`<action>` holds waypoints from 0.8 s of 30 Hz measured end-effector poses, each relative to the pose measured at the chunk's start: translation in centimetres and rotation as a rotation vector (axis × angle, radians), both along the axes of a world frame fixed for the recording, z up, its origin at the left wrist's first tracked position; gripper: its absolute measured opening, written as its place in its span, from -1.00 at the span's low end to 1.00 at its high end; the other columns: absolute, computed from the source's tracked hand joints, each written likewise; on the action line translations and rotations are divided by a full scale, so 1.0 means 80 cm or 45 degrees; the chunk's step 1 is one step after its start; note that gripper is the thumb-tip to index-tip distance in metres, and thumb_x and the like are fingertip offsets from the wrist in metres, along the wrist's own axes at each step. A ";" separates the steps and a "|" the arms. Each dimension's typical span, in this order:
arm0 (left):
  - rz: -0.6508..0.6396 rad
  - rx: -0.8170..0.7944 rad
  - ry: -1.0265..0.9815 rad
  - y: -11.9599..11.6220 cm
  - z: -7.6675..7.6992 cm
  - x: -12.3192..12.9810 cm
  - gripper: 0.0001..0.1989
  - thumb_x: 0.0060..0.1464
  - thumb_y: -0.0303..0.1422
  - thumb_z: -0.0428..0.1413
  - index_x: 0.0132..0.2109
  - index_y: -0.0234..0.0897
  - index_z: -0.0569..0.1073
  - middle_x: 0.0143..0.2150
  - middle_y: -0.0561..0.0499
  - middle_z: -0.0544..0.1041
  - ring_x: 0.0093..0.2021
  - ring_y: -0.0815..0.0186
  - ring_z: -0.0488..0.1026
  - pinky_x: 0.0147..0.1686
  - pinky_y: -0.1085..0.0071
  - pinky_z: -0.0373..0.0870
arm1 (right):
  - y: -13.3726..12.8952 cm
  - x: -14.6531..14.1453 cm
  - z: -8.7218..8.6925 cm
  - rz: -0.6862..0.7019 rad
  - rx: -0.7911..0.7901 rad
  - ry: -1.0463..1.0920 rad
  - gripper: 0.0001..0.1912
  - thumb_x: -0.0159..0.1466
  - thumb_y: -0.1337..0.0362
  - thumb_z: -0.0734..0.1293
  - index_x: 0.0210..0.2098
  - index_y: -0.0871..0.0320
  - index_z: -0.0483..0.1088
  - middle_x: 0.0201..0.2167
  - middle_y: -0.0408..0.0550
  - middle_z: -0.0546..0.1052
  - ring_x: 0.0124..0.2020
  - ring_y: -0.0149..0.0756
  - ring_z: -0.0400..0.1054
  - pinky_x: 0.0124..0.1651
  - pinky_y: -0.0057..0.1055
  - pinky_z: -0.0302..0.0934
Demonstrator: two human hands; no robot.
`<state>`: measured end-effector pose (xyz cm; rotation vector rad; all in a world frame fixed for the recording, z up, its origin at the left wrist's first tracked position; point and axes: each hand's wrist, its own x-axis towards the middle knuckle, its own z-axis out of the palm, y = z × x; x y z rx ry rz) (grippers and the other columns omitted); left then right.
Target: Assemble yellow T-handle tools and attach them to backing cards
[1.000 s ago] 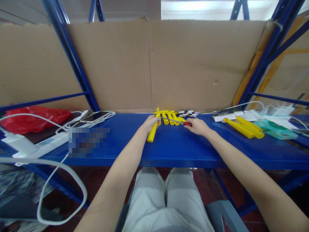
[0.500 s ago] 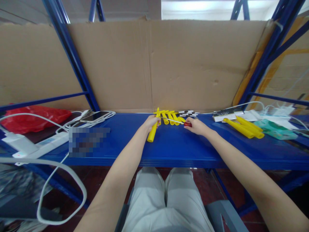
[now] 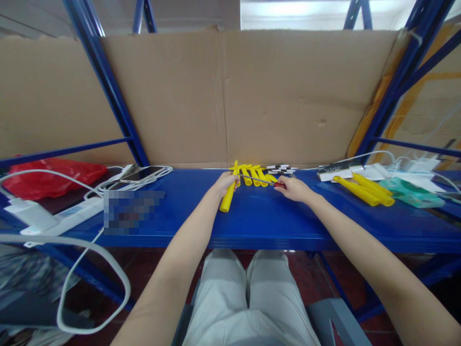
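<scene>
My left hand (image 3: 226,182) is closed around a yellow plastic piece with a tubular handle (image 3: 226,200) and a narrower, crossed upper end. The tube's wide end points down toward me. In my right hand (image 3: 292,188) is a screwdriver (image 3: 280,185), gripped by its red handle. Its metal shaft runs left, with the tip at the yellow piece beside my left fingers; the exact contact point is too small to make out. Behind the shaft, several similar yellow pieces (image 3: 256,181) lie in a row on the blue tabletop (image 3: 266,216).
Several black-and-white strips (image 3: 280,169) lie behind the row. Two yellow tubes (image 3: 360,192) and a green plastic packet (image 3: 412,193) are at the right. At the left are a white power strip (image 3: 77,216), coiled cables and a red bag (image 3: 54,177). A cardboard panel (image 3: 288,96) stands behind.
The screwdriver handle looks slightly turned in my right hand, showing darker parts of its surface. Both hands and the yellow piece stay in nearly the same place.
</scene>
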<state>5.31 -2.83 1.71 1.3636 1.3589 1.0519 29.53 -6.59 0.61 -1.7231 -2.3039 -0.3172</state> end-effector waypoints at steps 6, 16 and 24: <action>-0.008 -0.007 -0.002 0.000 0.001 0.000 -0.84 -0.10 -0.64 -0.01 -0.38 -0.33 0.34 -0.70 0.12 0.27 -0.71 0.47 0.18 -0.65 0.52 0.13 | 0.005 0.002 -0.004 0.037 -0.005 0.039 -0.80 0.31 0.18 0.21 -0.18 0.12 0.40 -0.33 0.01 0.59 -0.28 -0.21 0.46 -0.35 -0.43 0.16; -0.006 -0.017 0.013 -0.001 0.001 0.000 -0.84 -0.11 -0.64 -0.01 -0.38 -0.32 0.35 -0.69 0.12 0.26 -0.71 0.47 0.18 -0.64 0.52 0.15 | 0.010 0.006 -0.006 0.050 0.012 0.063 -0.83 0.26 0.20 0.28 -0.19 0.12 0.36 -0.29 -0.01 0.59 -0.31 -0.23 0.46 -0.35 -0.44 0.15; 0.006 -0.026 0.014 -0.001 0.003 -0.001 -0.83 -0.14 -0.65 -0.01 -0.41 -0.31 0.33 -0.68 0.13 0.26 -0.72 0.48 0.16 -0.64 0.52 0.14 | 0.000 0.001 0.003 0.004 0.003 0.011 -0.80 0.30 0.18 0.21 -0.20 0.10 0.42 -0.29 0.01 0.59 -0.26 -0.19 0.46 -0.34 -0.41 0.15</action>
